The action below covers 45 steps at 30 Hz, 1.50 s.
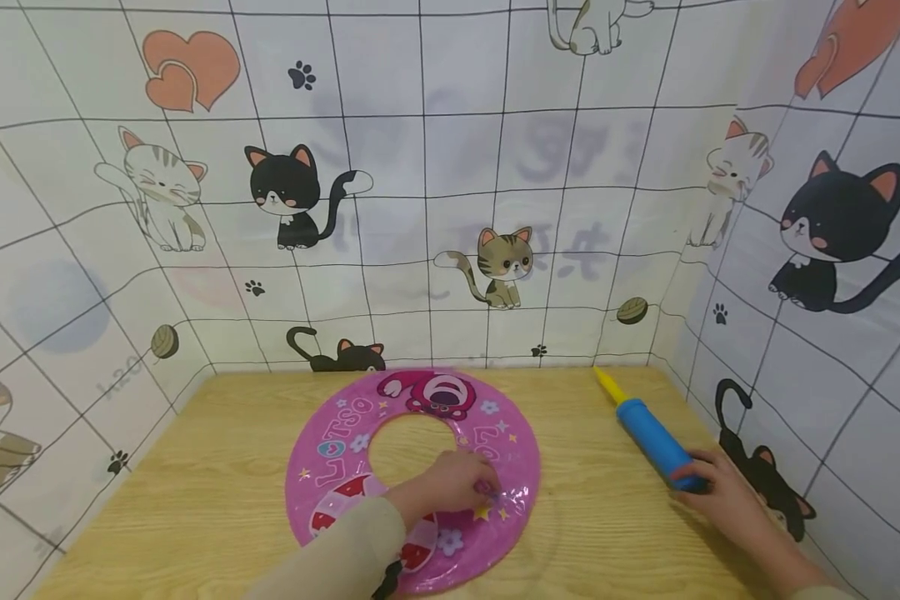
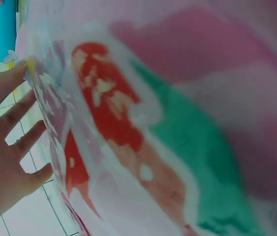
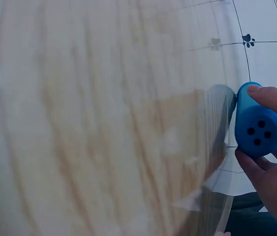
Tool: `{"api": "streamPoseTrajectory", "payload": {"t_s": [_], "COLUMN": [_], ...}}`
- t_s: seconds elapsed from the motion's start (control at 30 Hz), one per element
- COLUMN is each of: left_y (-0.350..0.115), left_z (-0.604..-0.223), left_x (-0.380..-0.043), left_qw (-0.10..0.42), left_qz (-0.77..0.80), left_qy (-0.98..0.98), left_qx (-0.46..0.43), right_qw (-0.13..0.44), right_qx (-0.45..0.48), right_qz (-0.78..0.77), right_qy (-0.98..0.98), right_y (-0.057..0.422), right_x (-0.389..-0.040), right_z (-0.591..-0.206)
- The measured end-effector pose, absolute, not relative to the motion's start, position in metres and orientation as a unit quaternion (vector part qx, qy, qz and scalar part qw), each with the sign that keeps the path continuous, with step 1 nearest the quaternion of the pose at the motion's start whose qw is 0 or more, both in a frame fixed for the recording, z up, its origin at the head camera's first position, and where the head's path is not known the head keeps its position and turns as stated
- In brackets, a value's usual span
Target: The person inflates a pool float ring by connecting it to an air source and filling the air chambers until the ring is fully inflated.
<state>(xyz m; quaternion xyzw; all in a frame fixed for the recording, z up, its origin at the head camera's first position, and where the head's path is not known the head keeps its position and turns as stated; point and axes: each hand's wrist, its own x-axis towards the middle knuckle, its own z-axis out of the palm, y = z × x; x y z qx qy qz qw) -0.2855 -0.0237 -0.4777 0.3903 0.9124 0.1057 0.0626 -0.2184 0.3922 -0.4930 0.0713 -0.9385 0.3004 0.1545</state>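
Note:
A pink inflatable swim ring printed with a cartoon bear and "LOTSO" lettering lies flat on the wooden table. My left hand reaches over its hole, and the fingers pinch at the right part of the ring. In the left wrist view, the fingertips of this hand meet the ring's shiny edge, and a small clear piece stands beside the uppermost one. Off to the right, my right hand grips the end of a blue hand pump. Its yellow nozzle points away toward the back wall.
The wooden tabletop runs back to a white grid-patterned wall covering with printed cats and hearts. Similar sheets rise at the left and right, and the right one stands close beside my right hand.

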Motion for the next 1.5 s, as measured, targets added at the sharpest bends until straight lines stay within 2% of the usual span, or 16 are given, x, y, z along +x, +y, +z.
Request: {"api": "streamPoseTrajectory", "payload": {"t_s": [0.13,0.37,0.57,0.77,0.97,1.07,1.2,1.5], "left_y": [-0.023,-0.025,-0.023,-0.021,-0.022,-0.021,-0.022,-0.022], "left_z": [-0.475,-0.481,-0.485,-0.485,-0.489,-0.489,-0.489,-0.495], "left_x": [-0.287,-0.291,-0.29,-0.289,-0.291,-0.291,-0.292,-0.295], "left_qw": [0.043,0.07,0.08,0.099,0.101,0.097,0.091,0.093], "left_qz": [0.077,0.133,0.161,0.192,0.199,0.197,0.198,0.201], "left_qy": [0.923,0.922,0.921,0.921,0.921,0.921,0.921,0.923], "left_qx": [0.374,0.358,0.347,0.323,0.318,0.321,0.321,0.315], "right_qw": [0.166,0.148,0.203,0.206,0.295,0.325,0.32,0.29], "right_qx": [0.06,0.018,0.007,-0.025,0.007,-0.009,-0.025,0.033], "right_qz": [0.309,0.357,0.363,0.41,0.462,0.483,0.483,0.47], "right_qy": [-0.934,-0.922,-0.909,-0.888,-0.836,-0.813,-0.814,-0.833], "right_y": [0.387,0.374,0.361,0.345,0.329,0.322,0.319,0.322], "right_x": [-0.218,-0.21,-0.203,-0.196,-0.192,-0.188,-0.182,-0.167], "right_z": [-0.49,-0.477,-0.467,-0.454,-0.449,-0.444,-0.44,-0.44]}}
